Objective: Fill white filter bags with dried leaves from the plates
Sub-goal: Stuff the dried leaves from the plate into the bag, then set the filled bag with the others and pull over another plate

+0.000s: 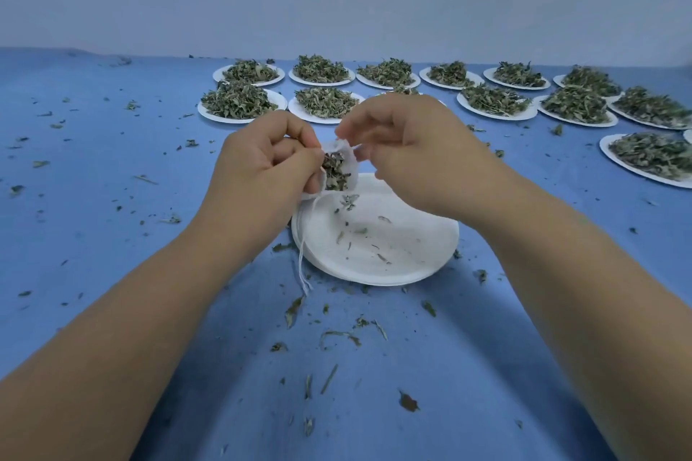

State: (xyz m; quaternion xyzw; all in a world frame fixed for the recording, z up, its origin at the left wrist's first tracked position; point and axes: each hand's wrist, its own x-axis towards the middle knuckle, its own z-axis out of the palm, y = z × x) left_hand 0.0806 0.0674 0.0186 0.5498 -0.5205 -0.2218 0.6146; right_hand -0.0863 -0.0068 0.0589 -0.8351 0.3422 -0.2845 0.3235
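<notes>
Left hand and right hand pinch filter bag, fingers curled.

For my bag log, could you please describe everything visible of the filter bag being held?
The bag is small, white and thin, like translucent filter paper. Its mouth is open and dark green dried leaves fill it nearly to the top. It is held above a nearly empty white plate: the left hand grips its left side, the right hand pinches its upper rim. A thin white string hangs from its lower left, past the plate's edge.
</notes>
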